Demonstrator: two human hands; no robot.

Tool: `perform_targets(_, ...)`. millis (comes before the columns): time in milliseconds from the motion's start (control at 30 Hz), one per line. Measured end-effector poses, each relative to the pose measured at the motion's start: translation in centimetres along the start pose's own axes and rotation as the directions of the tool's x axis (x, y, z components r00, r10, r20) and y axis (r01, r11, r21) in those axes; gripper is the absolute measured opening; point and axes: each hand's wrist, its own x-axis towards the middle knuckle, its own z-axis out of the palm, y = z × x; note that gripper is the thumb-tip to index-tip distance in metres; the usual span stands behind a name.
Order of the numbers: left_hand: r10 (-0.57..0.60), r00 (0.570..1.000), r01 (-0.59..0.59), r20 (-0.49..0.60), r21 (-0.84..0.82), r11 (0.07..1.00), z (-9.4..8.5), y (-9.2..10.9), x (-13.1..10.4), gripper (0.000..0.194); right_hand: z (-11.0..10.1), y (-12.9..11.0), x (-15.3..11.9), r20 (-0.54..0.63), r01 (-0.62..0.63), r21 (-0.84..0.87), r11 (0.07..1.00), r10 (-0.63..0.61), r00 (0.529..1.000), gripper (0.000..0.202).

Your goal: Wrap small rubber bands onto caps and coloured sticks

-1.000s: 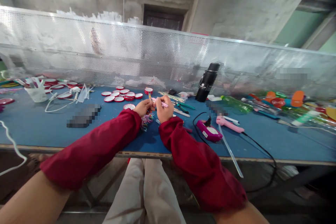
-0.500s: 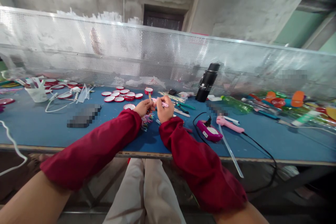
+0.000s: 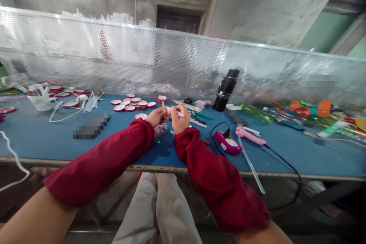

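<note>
My left hand (image 3: 156, 117) is closed in a pinch on a small, flat yellowish strip (image 3: 163, 104) that sticks up from the fingertips. Close beside it, my right hand (image 3: 180, 121) grips a pink pen (image 3: 180, 114), its tip pointing left toward the left fingers. Whether the tip touches the strip I cannot tell. Below the hands, a tangle of multicoloured strings (image 3: 160, 133) lies on the blue table (image 3: 114, 148). Round white discs with red rims (image 3: 126, 103) are gathered behind my left hand.
Rightward stand a black bottle (image 3: 225, 90), a purple power socket (image 3: 228, 143) and a pink glue gun (image 3: 250, 135) with a cord over the table edge. Green-handled pliers (image 3: 200, 116) lie near my right hand. Leftward are a dark blurred rectangle (image 3: 91, 126) and a white cup (image 3: 40, 103) of sticks.
</note>
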Motion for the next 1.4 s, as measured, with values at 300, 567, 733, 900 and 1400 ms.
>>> perform_targets(300,-0.001,1.000,0.001,-0.002,0.003,1.000,-0.03,0.11,0.04,0.023,-0.04,0.01,0.08,-0.029,-0.007,-0.035,0.999,0.006,1.000,0.023)
perform_targets(567,0.001,1.000,-0.001,0.004,-0.011,1.000,-0.07,0.06,-0.01,0.023,0.03,0.04,0.02,-0.003,-0.003,-0.043,0.999,0.003,1.000,0.022)
perform_targets(733,0.012,1.000,-0.012,0.004,-0.018,1.000,-0.02,0.14,-0.02,0.022,-0.02,0.00,0.03,-0.001,0.000,-0.010,1.000,0.000,1.000,0.022)
perform_targets(900,-0.006,1.000,0.006,-0.006,-0.017,1.000,-0.03,-0.01,0.05,0.022,-0.03,-0.11,-0.03,0.006,0.005,-0.054,0.999,-0.004,1.000,0.023)
perform_targets(1400,0.003,1.000,-0.003,0.002,-0.021,1.000,0.03,0.10,-0.05,0.022,-0.08,-0.20,-0.06,0.009,-0.003,-0.020,1.000,0.003,1.000,0.023)
